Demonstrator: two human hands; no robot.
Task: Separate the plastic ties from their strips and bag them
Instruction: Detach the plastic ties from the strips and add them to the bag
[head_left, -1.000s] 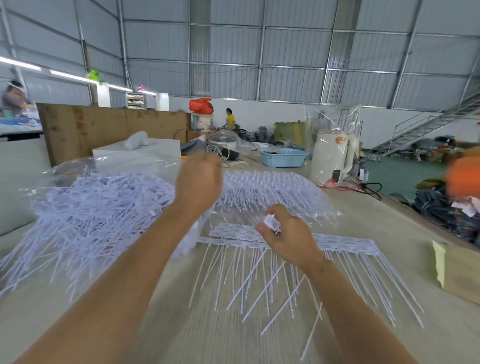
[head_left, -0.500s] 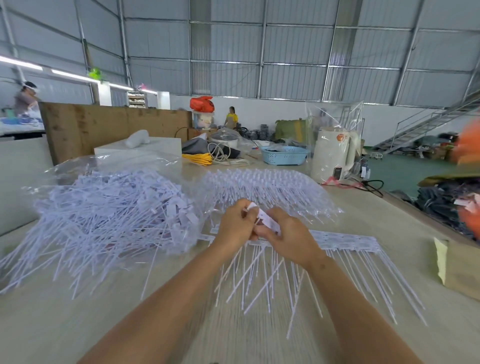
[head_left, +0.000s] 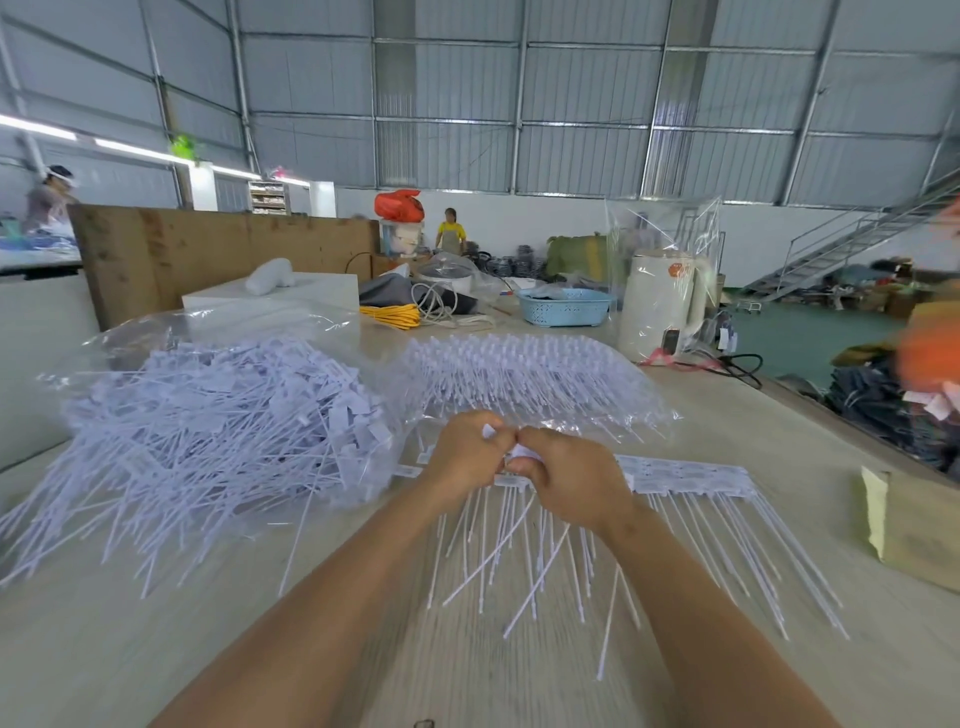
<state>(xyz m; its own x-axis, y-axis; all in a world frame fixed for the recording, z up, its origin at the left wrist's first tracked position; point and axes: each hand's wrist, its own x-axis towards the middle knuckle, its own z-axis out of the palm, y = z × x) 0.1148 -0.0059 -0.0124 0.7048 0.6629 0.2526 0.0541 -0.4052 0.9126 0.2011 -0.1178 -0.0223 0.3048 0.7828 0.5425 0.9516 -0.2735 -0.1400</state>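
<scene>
White tie strip (head_left: 691, 475) flat on worktop (head_left: 727, 426); left hand (head_left: 465, 454) and right hand (head_left: 569, 480) knuckle-to-knuckle over strip's left end, both grips pinching tie tags, forearms converging.

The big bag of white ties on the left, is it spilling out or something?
A bit. The clear bag lies open on the table, and the loose ties' tails stick out past its mouth onto the tabletop, fanned untidily. Nothing looks broken.

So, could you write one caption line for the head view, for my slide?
Both hands, left and right, pinch white tie heads above a strip, beside the bag of loose ties.
</scene>
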